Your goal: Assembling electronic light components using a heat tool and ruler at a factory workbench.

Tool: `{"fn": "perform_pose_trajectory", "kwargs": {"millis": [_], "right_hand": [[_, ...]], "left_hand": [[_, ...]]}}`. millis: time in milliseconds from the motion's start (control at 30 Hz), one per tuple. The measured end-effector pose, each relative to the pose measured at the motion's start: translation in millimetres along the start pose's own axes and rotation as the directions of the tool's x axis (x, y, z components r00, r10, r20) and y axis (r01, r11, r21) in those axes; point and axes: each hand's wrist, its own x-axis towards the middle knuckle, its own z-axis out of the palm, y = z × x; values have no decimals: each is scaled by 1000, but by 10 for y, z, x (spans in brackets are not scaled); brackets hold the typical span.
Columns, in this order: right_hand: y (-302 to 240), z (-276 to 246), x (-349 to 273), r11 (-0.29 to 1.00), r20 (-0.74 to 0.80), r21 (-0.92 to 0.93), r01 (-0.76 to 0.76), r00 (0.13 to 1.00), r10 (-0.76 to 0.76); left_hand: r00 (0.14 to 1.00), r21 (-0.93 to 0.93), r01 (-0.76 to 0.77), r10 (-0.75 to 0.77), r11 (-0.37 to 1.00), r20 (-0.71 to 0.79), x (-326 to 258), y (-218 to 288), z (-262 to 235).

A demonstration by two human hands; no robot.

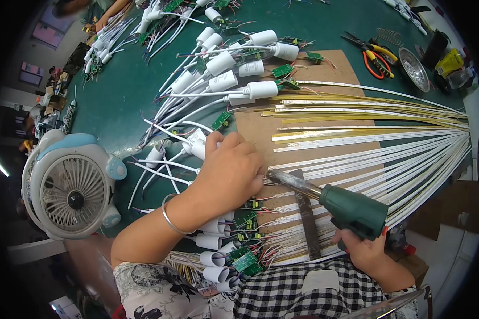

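A green-handled soldering iron (335, 202) is gripped in the right hand (368, 249), fingers closed around the handle at about 4 o'clock from the picture's middle. Its long axis runs from 4 o'clock up toward 10 o'clock, and the metal barrel points at the left hand (230, 171), where the tip meets thin wires. The left hand is curled, palm down, near the middle, pressed over a white cylindrical driver (198, 149); whether anything is pinched under the fingers cannot be told. A silver bangle (171, 219) is worn on that wrist. The two hands are set apart, joined only by the iron. LED strips (378, 139) are fanned over a brown board (261, 133), spread from 3 o'clock toward the centre, so the right side is crowded. More white drivers with green circuit boards (245, 261) are heaped at 6 o'clock and 12 o'clock. A small desk fan (72, 186) stands at 9 o'clock, with open green table (122, 90) at 10 o'clock. Pliers (375, 53) lie at 2 o'clock.
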Motion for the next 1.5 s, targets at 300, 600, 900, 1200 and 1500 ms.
{"fn": "perform_pose_trajectory", "kwargs": {"millis": [300, 600, 900, 1200, 1500], "right_hand": [[-49, -7, -46, 990, -151, 131, 51, 988, -31], [-65, -64, 362, 851, -357, 508, 132, 932, 68], [-76, -17, 55, 963, -81, 268, 30, 997, -9], [23, 2, -47, 999, -9, 13, 30, 1000, -30], [64, -44, -24, 995, 48, -75, 68, 997, -65]], "left_hand": [[1000, 15, 8, -8, 1000, 9, 16, 1, 5], [999, 22, 18, -19, 1000, 42, 21, 4, -25], [999, 31, 13, -14, 999, 30, 16, 7, -11], [998, 16, 26, -27, 1000, 50, 25, 14, -44], [997, 14, 33, -34, 999, 72, 34, 15, -64]]}}
